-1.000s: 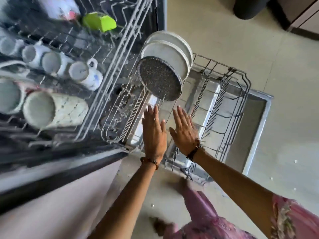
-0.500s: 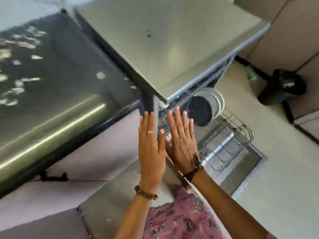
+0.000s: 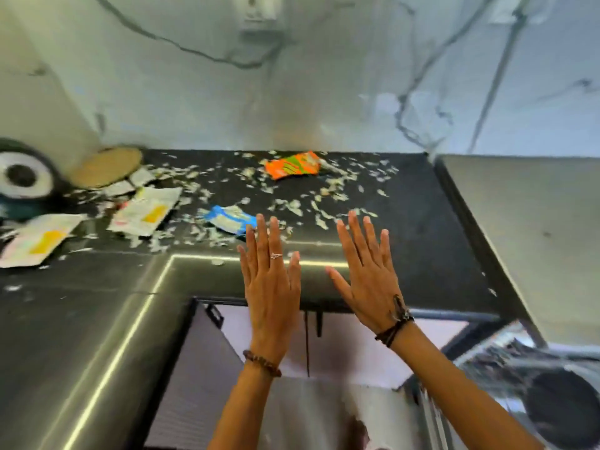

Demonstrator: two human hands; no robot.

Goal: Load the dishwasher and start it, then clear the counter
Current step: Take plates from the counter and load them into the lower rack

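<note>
My left hand (image 3: 271, 284) and my right hand (image 3: 367, 274) are held up flat, fingers spread, holding nothing, over the front edge of the black counter (image 3: 422, 228). On the counter lie an orange wrapper (image 3: 292, 164), a blue wrapper (image 3: 229, 219), white packets with yellow patches (image 3: 144, 211) (image 3: 35, 240) and several scattered paper scraps (image 3: 334, 186). The dishwasher's steel top (image 3: 526, 228) is at the right. Below it, at the bottom right, a dark plate (image 3: 565, 410) in the rack shows, blurred.
A round woven mat (image 3: 105, 167) leans at the counter's back left beside a black and white round object (image 3: 22, 177). A marble wall with a socket (image 3: 256, 11) rises behind. An open gap (image 3: 324, 345) lies under the counter's front edge.
The view has swung up from the dishwasher racks to the counter top. Both hands stayed flat and have moved apart from each other.
</note>
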